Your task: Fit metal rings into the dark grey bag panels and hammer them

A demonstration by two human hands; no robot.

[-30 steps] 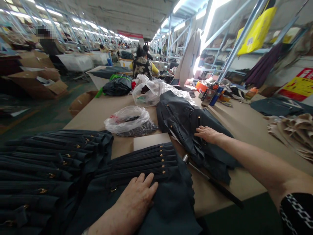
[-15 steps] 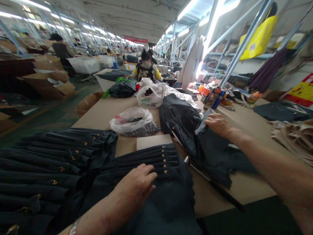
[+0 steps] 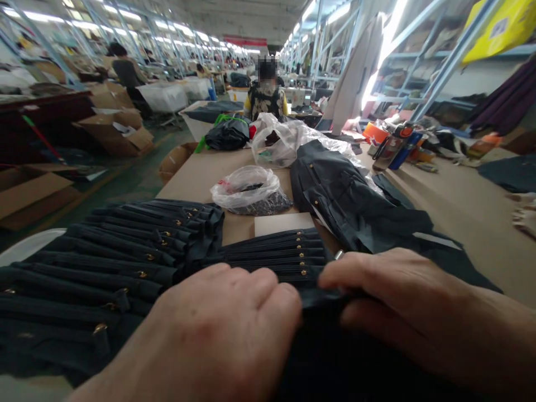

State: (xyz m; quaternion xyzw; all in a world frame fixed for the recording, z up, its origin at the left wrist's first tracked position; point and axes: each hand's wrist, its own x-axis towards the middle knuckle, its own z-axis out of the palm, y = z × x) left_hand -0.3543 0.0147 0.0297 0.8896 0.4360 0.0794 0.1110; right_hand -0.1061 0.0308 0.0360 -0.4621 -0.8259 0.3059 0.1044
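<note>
Both hands are close to the camera over a stack of dark fabric pieces with brass studs. My left hand is curled with its fingertips pressed on the near edge of a dark fabric piece. My right hand pinches that same piece between thumb and fingers. A second fanned stack of dark studded pieces lies to the left. A heap of dark garments sits behind my right hand.
On the brown table lie a clear plastic bag with dark contents, a larger plastic bag, a black bag, bottles and a cardboard slip. A person sits at the far end. Cardboard boxes stand on the left.
My right hand left the garment heap and came back to the near stack with a dark piece. My left hand curled onto it. The camera dropped closer to the hands.
</note>
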